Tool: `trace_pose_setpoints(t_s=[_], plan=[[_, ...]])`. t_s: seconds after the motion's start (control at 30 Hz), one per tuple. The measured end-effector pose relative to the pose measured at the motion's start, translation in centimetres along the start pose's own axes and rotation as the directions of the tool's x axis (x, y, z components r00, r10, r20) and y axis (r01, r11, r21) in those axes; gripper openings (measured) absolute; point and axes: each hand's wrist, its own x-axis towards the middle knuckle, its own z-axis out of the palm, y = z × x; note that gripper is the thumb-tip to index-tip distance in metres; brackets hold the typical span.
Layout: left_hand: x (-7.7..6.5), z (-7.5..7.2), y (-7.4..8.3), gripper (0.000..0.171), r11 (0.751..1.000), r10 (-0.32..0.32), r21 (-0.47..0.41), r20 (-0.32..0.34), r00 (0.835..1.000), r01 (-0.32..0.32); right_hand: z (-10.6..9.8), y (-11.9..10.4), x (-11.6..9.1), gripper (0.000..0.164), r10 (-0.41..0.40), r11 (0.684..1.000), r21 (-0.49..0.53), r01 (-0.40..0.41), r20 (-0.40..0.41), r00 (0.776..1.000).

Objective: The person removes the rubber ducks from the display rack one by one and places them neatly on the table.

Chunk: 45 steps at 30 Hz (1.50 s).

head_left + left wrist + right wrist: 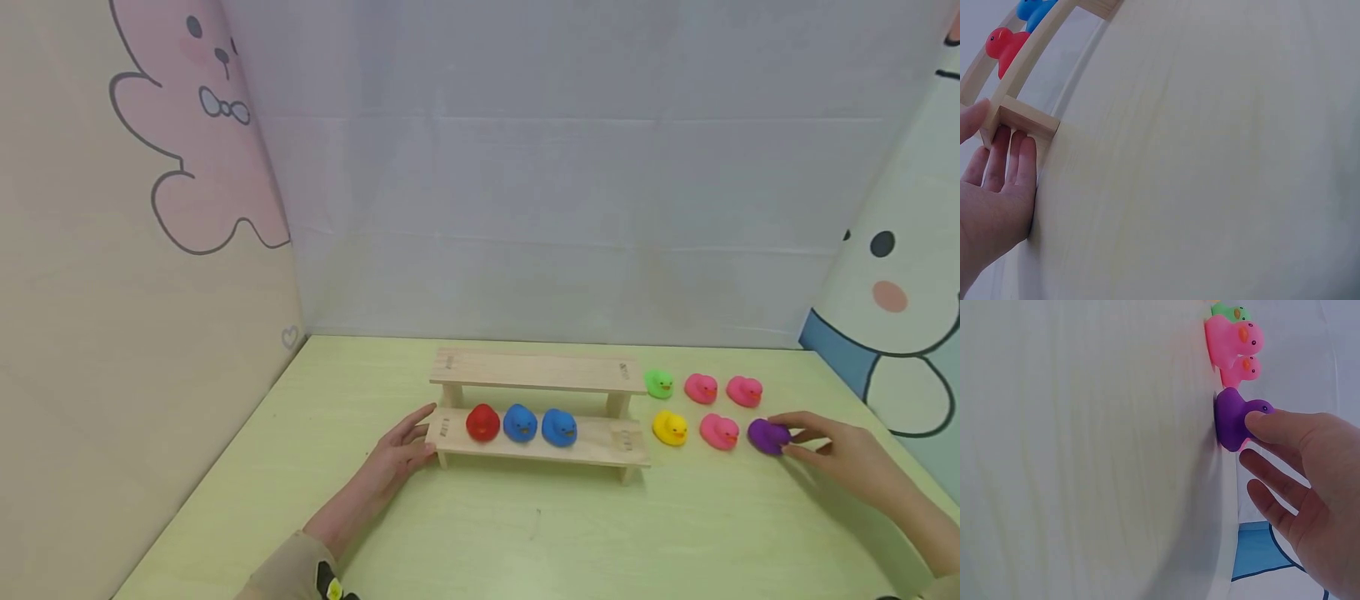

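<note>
A two-tier wooden rack [536, 371] stands on the table. Its lower board carries one red rubber duck [483, 423] and two blue rubber ducks [520, 423]. My left hand [397, 452] holds the rack's left end, with the thumb at the board and the fingers [999, 159] against the end piece below it. On the right, my right hand [843, 457] pinches a purple rubber duck [768, 437] between thumb and fingers. The purple duck sits at the table surface, its far side hidden by the hand.
Right of the rack are a green duck [659, 384], a yellow duck [670, 428] and several pink ducks [720, 432], in two rough rows. A white curtain [555, 208] hangs behind the table, with printed panels at both sides.
</note>
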Motion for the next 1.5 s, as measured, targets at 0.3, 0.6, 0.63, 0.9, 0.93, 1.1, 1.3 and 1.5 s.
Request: trace_pose_setpoints(t_s=[0.3, 0.6, 0.63, 0.9, 0.93, 1.1, 1.3, 1.5], plan=[[0.09, -0.04, -0.01, 0.067, 1.0, -0.006, -0.009, -0.001, 1.0, 0.006, 0.1, 0.25, 0.01, 0.033, 0.012, 1.0, 0.021, -0.013, 0.021, 1.0], [-0.18, 0.06, 0.33, 0.069, 1.0, -0.01, 0.003, 0.0, 1.0, 0.01, 0.12, 0.06, 0.09, 0.033, 0.021, 0.999, 0.024, -0.022, 0.023, 1.0], [-0.19, 0.08, 0.35, 0.069, 1.0, -0.011, 0.005, -0.002, 1.0, 0.011, 0.11, 0.05, 0.09, 0.033, 0.02, 0.999, 0.024, -0.021, 0.022, 1.0], [-0.22, 0.09, 0.32, 0.069, 1.0, -0.012, -0.002, -0.001, 1.0, 0.012, 0.04, 0.1, 0.11, 0.033, 0.002, 0.999, 0.051, -0.001, -0.002, 1.0], [-0.23, 0.09, 0.32, 0.069, 1.0, -0.013, -0.001, 0.0, 1.0, 0.013, 0.05, 0.11, 0.09, 0.033, 0.003, 0.999, 0.051, -0.003, -0.001, 1.0], [-0.25, 0.06, 0.32, 0.069, 1.0, -0.011, -0.001, 0.006, 1.0, 0.011, 0.11, 0.16, 0.04, 0.033, 0.014, 0.999, 0.044, -0.015, 0.006, 1.0], [-0.22, 0.05, 0.31, 0.069, 1.0, -0.012, 0.0, 0.002, 1.0, 0.012, 0.08, 0.12, 0.02, 0.034, 0.011, 0.999, 0.053, -0.01, -0.004, 1.0], [-0.22, 0.09, 0.33, 0.069, 1.0, -0.015, 0.0, -0.003, 1.0, 0.015, 0.06, 0.03, -0.1, 0.034, 0.003, 0.998, 0.064, -0.002, -0.014, 1.0]])
